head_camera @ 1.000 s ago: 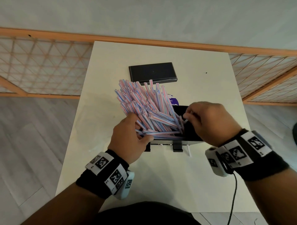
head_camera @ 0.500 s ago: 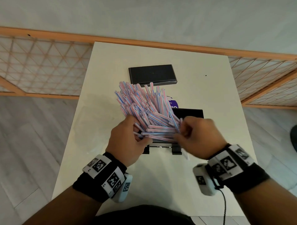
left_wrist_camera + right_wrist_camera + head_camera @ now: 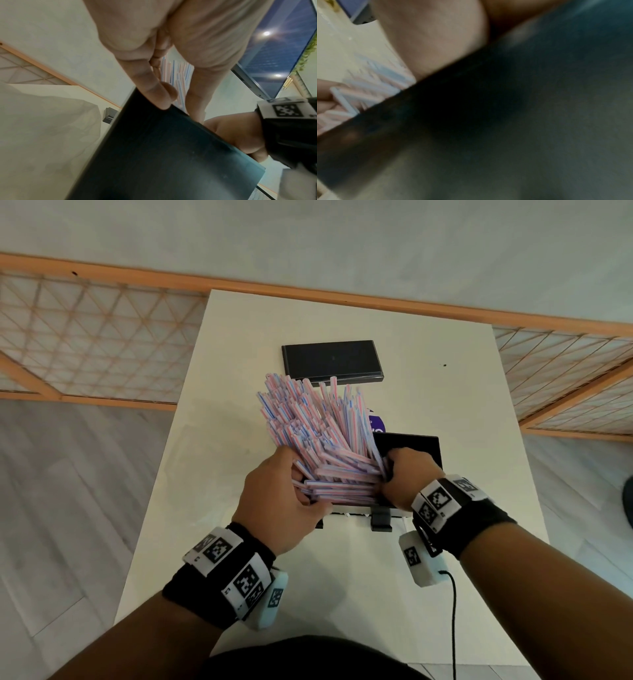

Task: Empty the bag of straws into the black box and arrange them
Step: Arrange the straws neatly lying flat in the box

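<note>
A thick fan of pink, blue and white striped straws stands tilted in the black box, leaning away to the left. My left hand grips the lower left of the bundle, fingers curled into the straws. From the right, my right hand curls around the straws' lower ends inside the box. The left wrist view shows my left fingertips at the box wall, with straws behind. In the blurred right wrist view I see the dark box wall and straws. The box floor is hidden.
The box's flat black lid lies farther back on the white table. A purple scrap of the bag shows behind the straws. Two latches stick out at the box front. Wooden lattice screens flank the table.
My right hand has moved left from the box's right side onto the straw ends and closed around them. The bundle has been drawn tighter. My left hand has kept its hold.
</note>
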A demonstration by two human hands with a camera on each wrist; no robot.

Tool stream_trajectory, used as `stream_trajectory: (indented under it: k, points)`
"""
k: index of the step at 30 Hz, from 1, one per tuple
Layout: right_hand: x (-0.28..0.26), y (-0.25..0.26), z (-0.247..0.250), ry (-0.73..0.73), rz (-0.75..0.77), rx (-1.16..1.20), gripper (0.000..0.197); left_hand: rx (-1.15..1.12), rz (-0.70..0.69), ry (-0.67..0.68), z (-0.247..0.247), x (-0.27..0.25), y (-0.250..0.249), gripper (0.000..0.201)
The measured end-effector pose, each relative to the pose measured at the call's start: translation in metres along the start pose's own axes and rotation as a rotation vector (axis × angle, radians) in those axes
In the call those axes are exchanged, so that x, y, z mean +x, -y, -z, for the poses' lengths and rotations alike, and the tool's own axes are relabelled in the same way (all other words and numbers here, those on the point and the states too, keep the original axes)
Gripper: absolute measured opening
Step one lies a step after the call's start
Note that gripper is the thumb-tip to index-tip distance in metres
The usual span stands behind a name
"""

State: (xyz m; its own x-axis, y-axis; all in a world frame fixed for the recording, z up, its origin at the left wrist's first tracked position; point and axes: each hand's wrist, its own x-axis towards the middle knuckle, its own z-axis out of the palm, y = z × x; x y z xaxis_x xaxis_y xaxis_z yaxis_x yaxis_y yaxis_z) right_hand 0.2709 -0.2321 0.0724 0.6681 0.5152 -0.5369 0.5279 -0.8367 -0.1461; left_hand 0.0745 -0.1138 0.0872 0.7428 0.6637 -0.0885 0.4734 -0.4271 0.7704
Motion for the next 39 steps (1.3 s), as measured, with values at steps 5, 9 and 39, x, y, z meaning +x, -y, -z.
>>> stream_trajectory:
  k: [5,9,39]
  points:
    - [-0.001,0.002,0.004,-0.076,0.038,0.012,0.005,-0.019,-0.008,-0.008,0.001,0.001,-0.001,0.046]
    - [-0.008,0.000,0.005,-0.125,0.135,0.055,0.005,-0.026,-0.009,0.002,0.002,0.000,-0.002,0.046]
    - [-0.019,-0.004,0.004,-0.010,0.270,0.094,0.048,-0.045,0.021,-0.050,0.001,0.000,0.004,0.036]
